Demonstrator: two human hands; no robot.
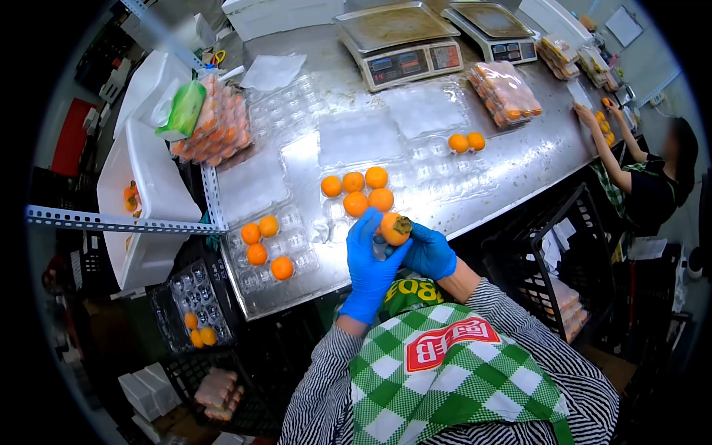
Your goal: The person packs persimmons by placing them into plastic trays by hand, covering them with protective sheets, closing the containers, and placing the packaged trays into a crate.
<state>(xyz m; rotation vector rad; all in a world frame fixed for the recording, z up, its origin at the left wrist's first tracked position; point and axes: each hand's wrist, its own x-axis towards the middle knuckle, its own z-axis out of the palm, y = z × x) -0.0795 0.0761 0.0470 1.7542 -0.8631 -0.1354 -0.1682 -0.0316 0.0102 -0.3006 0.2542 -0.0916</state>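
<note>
My left hand (368,263), in a blue glove, is closed round the left side of an orange persimmon (395,228) with its leafy calyx showing. My right hand (430,252), also gloved, is beside the fruit's right side, its fingers curled near it; their contact is partly hidden. Just beyond my hands, several persimmons (354,182) sit in a clear tray (400,176). To the left, another clear tray (300,256) bears several persimmons (256,254). Two persimmons (467,142) rest in a clear tray (445,167) at the right.
Two scales (404,65) (500,50) stand at the back of the metal table (512,178). Packed fruit (222,119) is stacked left, beside a white foam box (152,200). Black crates (519,274) stand below. A co-worker (653,178) handles fruit at the far right.
</note>
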